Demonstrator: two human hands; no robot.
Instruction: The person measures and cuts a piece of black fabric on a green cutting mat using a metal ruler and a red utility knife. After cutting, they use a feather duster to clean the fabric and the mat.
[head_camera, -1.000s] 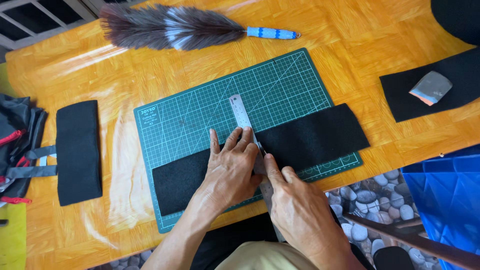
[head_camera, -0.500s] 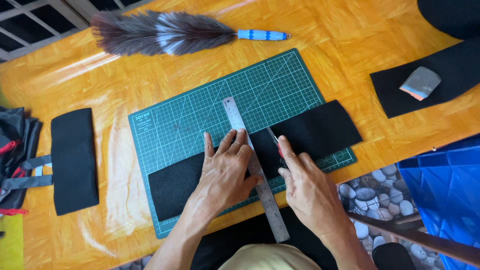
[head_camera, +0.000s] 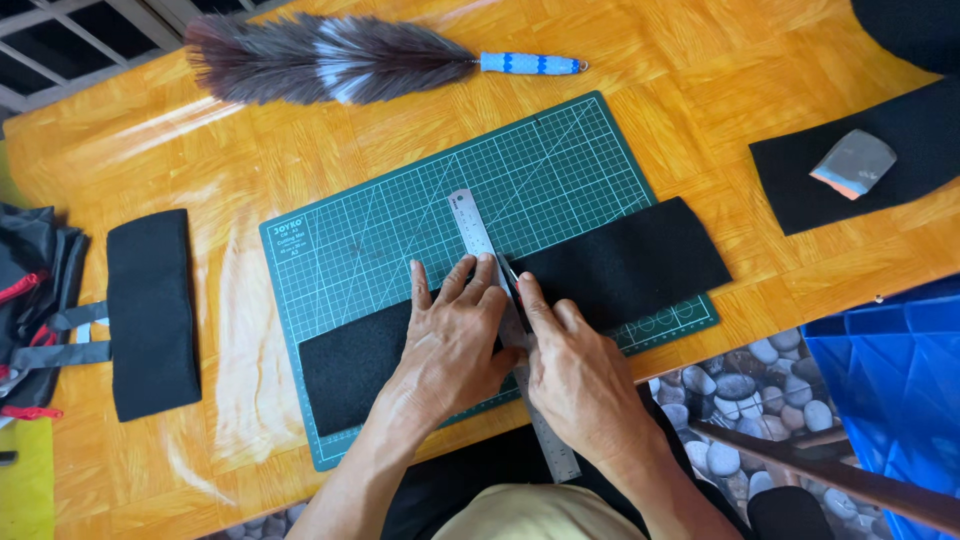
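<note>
L hand (head_camera: 455, 335) spread flat, pressed on steel ruler (head_camera: 480, 235) over black felt strip (head_camera: 620, 265); R hand (head_camera: 575, 375) pinched on small cutter (head_camera: 512, 280) at ruler edge. Beneath: green cutting mat (head_camera: 400, 215) on table (head_camera: 680, 80). Beyond: feather duster (head_camera: 330, 60).

The left hand (head_camera: 455, 345) and right hand (head_camera: 575, 375) are covering the middle of the steel ruler (head_camera: 470, 215) and part of the black felt strip (head_camera: 630, 260). Whatever the right fingers are pinching is staying too small to tell.

Bare mat (head_camera: 400, 230) (duster (head_camera: 330, 60) beyond)
</note>
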